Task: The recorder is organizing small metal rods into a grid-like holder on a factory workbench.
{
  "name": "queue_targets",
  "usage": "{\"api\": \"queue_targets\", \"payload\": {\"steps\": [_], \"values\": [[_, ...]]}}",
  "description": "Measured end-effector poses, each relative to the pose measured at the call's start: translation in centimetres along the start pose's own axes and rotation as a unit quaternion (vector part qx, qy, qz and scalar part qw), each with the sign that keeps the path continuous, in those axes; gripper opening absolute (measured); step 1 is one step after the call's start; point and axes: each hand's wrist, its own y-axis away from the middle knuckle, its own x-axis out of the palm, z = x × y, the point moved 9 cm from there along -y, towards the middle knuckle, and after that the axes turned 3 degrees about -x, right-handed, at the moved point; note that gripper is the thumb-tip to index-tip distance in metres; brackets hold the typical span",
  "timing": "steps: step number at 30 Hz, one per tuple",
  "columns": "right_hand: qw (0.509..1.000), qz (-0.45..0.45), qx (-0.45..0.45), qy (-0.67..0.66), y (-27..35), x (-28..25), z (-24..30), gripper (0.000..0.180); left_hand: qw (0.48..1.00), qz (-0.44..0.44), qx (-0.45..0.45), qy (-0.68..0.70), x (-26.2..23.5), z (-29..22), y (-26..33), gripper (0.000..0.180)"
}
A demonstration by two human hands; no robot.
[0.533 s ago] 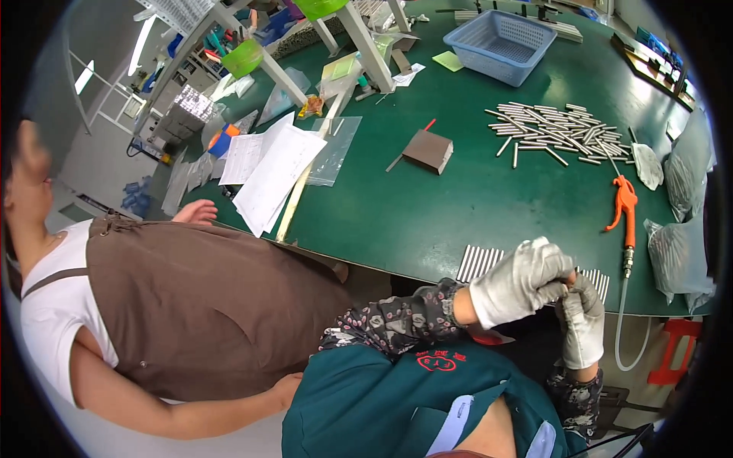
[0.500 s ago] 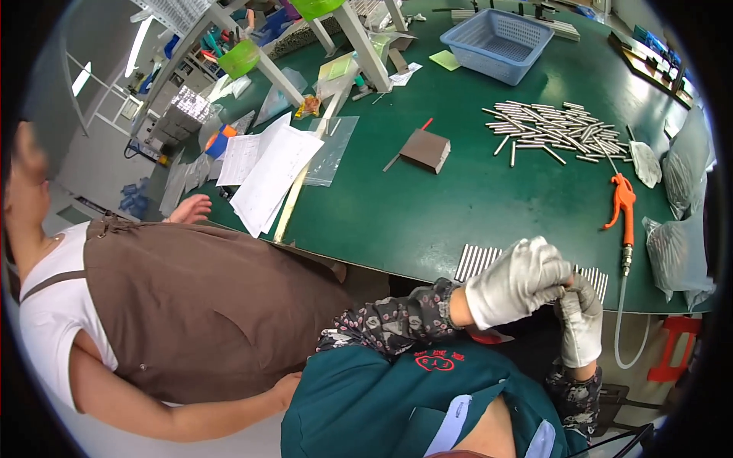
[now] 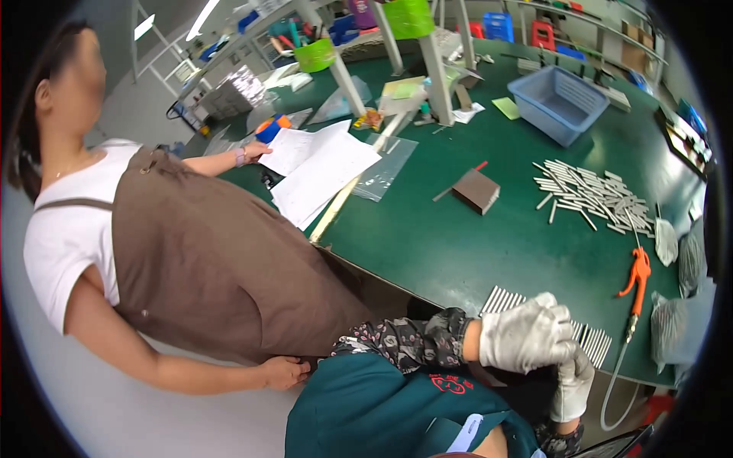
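My left hand (image 3: 525, 336), in a pale work glove, is closed at the near edge of the green table. Against its fingertips, my right hand (image 3: 571, 388), gloved too, is closed with its fingers curled. Whatever lies between the fingers is hidden by the gloves. Just beyond both hands a row of slim metal rods (image 3: 595, 343) lies side by side along the table edge, partly covered by the left hand. Farther back is a loose pile of similar metal rods (image 3: 589, 195). An orange air blow gun (image 3: 635, 276) on a clear hose lies right of the hands.
A blue plastic basket (image 3: 559, 107) stands at the back. A brown block (image 3: 476, 191) sits mid-table, left of the pile. Grey plastic bags (image 3: 670, 328) are at the right edge. Papers (image 3: 327, 177) lie at left, where a person in a brown apron (image 3: 221, 259) stands close, one hand on the papers.
The view has swung left and up, so the table appears shifted right and down. My hands stay together by the row of rods. The person beside me has reached onto the papers.
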Motion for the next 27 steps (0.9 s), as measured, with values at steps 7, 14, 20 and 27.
{"api": "queue_targets", "payload": {"steps": [7, 14, 20, 27], "values": [[0.995, 0.062, 0.007, -0.077, 0.4, 1.4, 0.4, 0.031, 0.999, 0.049, -0.003, -0.009, 0.5, -0.4, 0.2, 0.019], [0.983, 0.107, -0.069, 0.132, -1.3, 1.7, 1.7, 0.025, 0.99, 0.095, 0.065, -0.084, 1.8, 0.2, 0.6, 0.011], [0.988, 0.15, -0.017, 0.034, -2.1, 3.2, 3.1, 0.03, 0.985, 0.165, 0.031, 0.024, 1.1, 2.0, 0.0, 0.026], [0.99, -0.087, 0.105, -0.046, -0.4, -2.8, -3.1, 0.033, 0.996, -0.004, -0.012, 0.085, -1.6, 6.4, 2.3, 0.026]]}}
